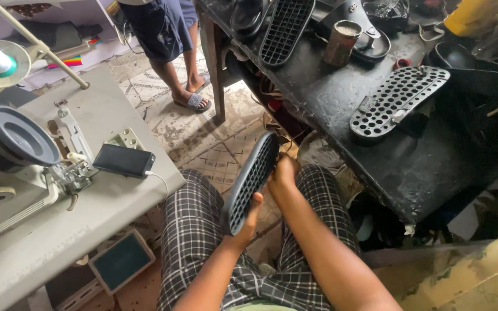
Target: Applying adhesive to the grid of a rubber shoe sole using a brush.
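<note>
Left hand (251, 217): gripping the near end of a black perforated shoe sole (251, 182), thumb lying over its edge, fingers closing round the underside.
Right hand (284, 174): pressing against the far side of the same sole near its middle, fingers curling behind it and mostly hidden, so how tightly they are closing cannot be told.
Sole position: being held upright on edge above the person's checked shorts (194, 230), between the knees, tip pointing away toward the tiled floor (203, 135).
Handling: looking light and rubbery, likely flexing along its length; the grid of holes is giving grip, and holding at both ends seems safest against bending.
Black counter (410, 167): sitting to the right, carrying a second perforated sole (396, 102) lying flat, a third sole (286, 29) farther back, and a rusty brown tin (342, 42) standing upright between them.
Yellow container (468, 16): showing at the counter's far right corner, label not readable.
Grey counter (87, 213): lying to the left, bearing a sewing machine (24, 155) and a dark phone (124, 160) with a white cable.
Small dark screen (121, 261): hanging under the grey counter's edge.
Another person (171, 40): standing beyond in sandals, only legs showing.
</note>
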